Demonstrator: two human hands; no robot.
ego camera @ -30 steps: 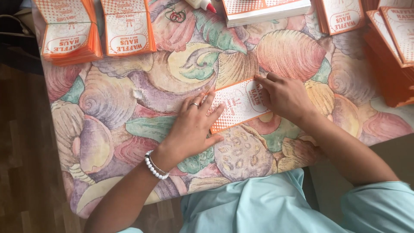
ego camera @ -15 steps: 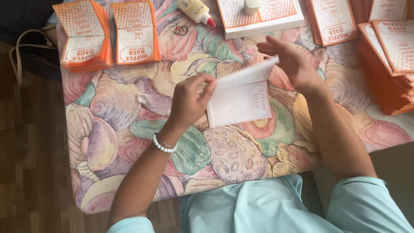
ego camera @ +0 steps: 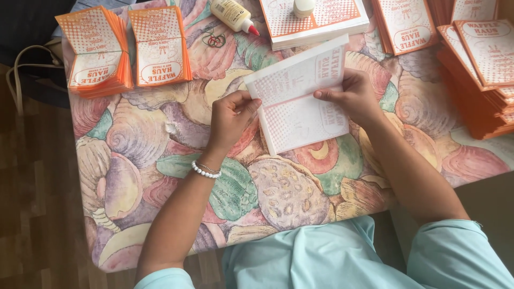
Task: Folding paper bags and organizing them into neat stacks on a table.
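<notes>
Paper sheet, flat on tabletop a second earlier, now lifted, half-folded; left hand and right hand pinched its edges.

Both hands hold a folded white paper sheet above the shell-patterned tablecloth: left hand pinching its left edge, right hand gripping the right. Orange printed stacks (two side by side) lie far left, a glue bottle nearby.

sheet: white, faint orange dots | tablecloth: pastel shell print | stacks: orange-white | bracelet: white beads
</notes>
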